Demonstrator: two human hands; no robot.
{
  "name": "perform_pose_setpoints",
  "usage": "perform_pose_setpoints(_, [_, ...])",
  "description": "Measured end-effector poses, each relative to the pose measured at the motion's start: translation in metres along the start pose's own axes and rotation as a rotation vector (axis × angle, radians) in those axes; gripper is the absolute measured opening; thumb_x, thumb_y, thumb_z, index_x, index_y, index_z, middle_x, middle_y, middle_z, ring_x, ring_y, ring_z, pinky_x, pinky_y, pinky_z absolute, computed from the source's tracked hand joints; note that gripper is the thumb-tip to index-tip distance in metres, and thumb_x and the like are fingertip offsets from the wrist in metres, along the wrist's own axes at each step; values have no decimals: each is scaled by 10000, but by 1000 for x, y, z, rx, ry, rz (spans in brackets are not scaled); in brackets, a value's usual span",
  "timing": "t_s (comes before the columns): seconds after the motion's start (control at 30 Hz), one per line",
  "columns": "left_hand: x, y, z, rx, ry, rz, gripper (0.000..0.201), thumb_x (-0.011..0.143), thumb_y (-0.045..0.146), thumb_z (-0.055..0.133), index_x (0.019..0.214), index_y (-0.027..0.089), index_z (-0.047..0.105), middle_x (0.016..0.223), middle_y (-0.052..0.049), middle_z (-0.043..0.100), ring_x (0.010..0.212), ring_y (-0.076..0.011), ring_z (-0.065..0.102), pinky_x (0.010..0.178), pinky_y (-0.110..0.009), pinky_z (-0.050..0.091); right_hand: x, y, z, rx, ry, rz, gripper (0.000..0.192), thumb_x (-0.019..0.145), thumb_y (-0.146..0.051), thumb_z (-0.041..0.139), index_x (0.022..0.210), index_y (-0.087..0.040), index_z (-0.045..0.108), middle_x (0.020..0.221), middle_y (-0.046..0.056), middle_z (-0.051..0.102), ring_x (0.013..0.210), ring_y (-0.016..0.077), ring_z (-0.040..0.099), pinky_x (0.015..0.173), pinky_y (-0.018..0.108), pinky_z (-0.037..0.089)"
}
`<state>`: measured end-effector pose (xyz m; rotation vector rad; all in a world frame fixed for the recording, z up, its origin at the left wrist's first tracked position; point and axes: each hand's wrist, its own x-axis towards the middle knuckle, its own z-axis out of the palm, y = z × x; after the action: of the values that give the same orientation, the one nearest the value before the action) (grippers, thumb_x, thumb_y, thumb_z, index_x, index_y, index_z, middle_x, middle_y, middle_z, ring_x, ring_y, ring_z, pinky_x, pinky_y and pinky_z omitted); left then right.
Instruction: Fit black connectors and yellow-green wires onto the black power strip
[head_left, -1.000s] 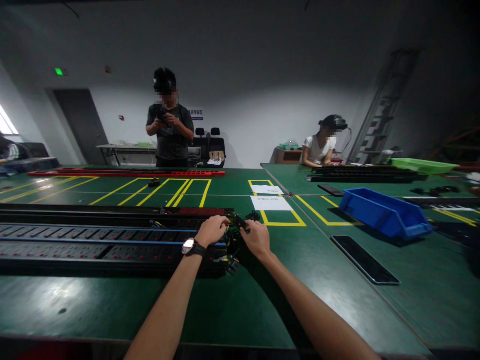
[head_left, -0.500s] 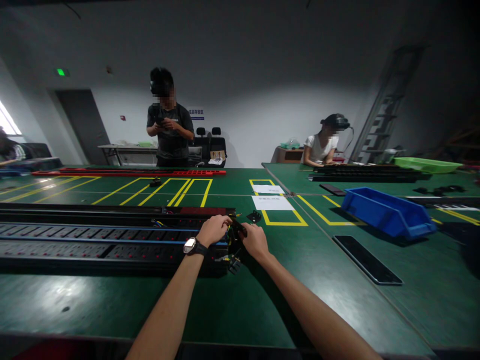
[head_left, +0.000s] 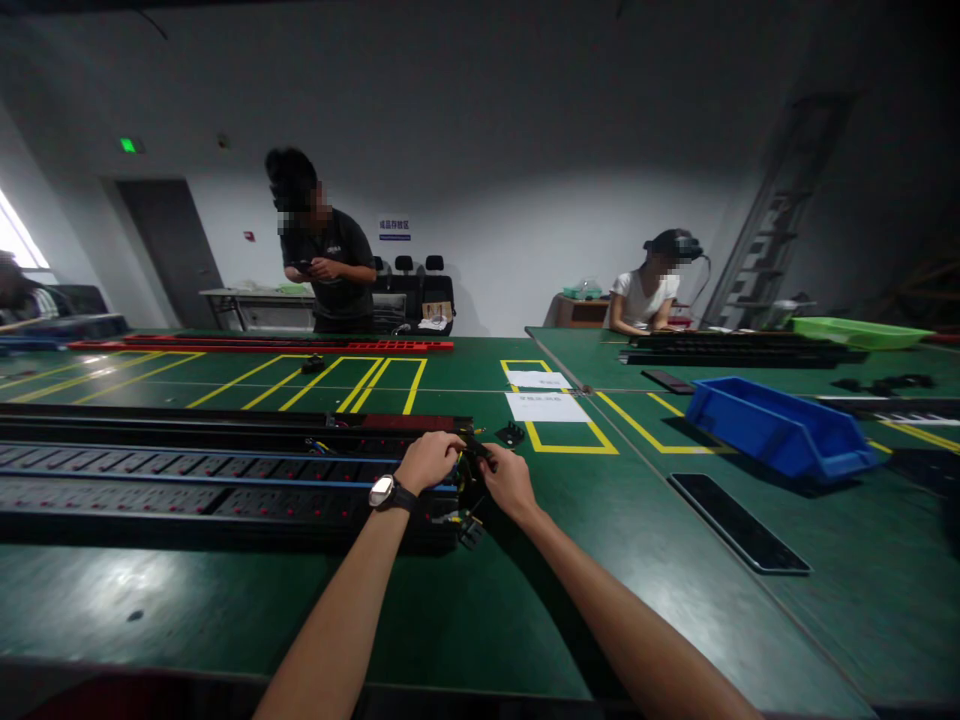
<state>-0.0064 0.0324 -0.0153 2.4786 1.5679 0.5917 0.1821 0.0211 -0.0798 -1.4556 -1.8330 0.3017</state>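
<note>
The right hand (head_left: pixel 510 482) pinches a small, dark, flat part (head_left: pixel 478 449) between thumb and fingers, at the right end of the long black socket strips with red dots (head_left: pixel 112 497). The left hand (head_left: pixel 431 460) lies over that end, its fingertips meeting the part's left side; whether they grip it cannot be told. A small black block with wires (head_left: pixel 471 532) lies at the near right corner of the strips. Farther right, on the green tabletop (head_left: pixel 450 620), lie a black rectangular tablet-like device (head_left: pixel 739 522) and, beyond it, an open blue plastic bin (head_left: pixel 784 430).
</note>
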Motion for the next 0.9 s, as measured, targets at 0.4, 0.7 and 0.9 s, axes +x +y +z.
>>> perform_pose_setpoints(0.4, [-1,1,-1,21,15,-14,330,924,187,492,1102,257,761,1162,-55,765,1072,-223,704,950,-318,534,1,1,2,15,17,-11,293,904,-173,579,1135,-219,755,934,57,784,892,224,714,750,268,479])
perform_pose_setpoints(0.7, [0,0,1,32,18,-25,343,932,196,497,1141,273,758,1174,-47,766,1079,-217,703,973,-326,535,-1,2,3,32,16,-21,286,876,-172,594,1114,-226,743,936,49,778,853,209,701,729,258,466])
perform_pose_setpoints(0.9, [1,-2,0,5,3,8,359,929,200,504,1139,285,782,1173,-24,777,1081,-202,709,991,-302,526,-1,-1,2,40,11,-25,266,878,-184,583,1085,-226,744,885,42,769,800,204,689,701,256,452])
